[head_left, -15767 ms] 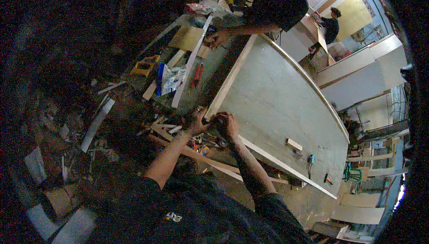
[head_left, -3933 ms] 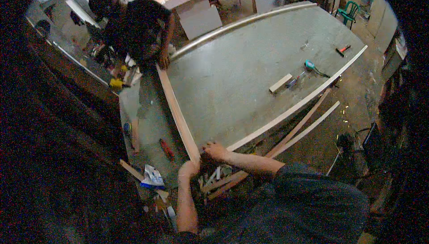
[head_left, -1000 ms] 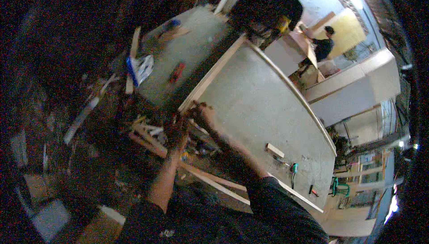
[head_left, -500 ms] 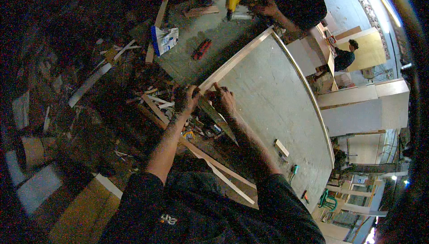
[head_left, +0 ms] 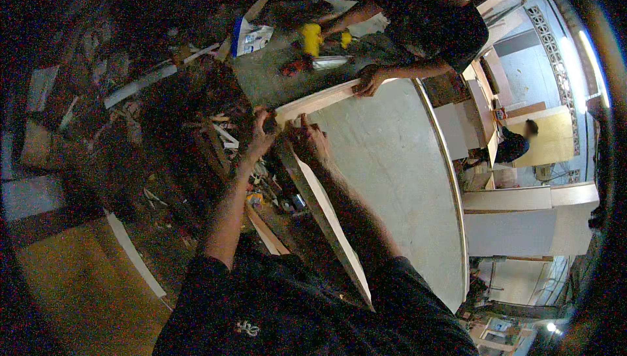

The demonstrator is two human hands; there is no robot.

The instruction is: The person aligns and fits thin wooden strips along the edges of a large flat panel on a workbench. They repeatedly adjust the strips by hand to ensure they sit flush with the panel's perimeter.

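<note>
A large grey panel (head_left: 398, 160) edged with pale wood strips (head_left: 320, 99) slants in front of me. At its near left corner my left hand (head_left: 262, 133) is closed around the wood edging. Close beside it, my right hand (head_left: 312, 142) grips the same corner, a finger lying up against the strip. From that corner a long wood edge (head_left: 326, 216) runs down toward my body, partly behind my right forearm. Farther along the top strip rests a co-worker's hand (head_left: 371, 80). The undersides of my fingers are hidden.
Beyond the panel a co-worker's other arm reaches to a yellow power tool (head_left: 312, 39); a second yellow tool (head_left: 345, 38) and a red tool (head_left: 297, 65) lie nearby. A white-and-blue bag (head_left: 255, 39) sits at the far left. Wood scraps (head_left: 225, 135) litter the dark left side.
The panel's far end has swung down and nearer, and its near wood edge shows more. The co-worker's hand has come onto the strip. The block and small tools on the grey surface no longer show.
</note>
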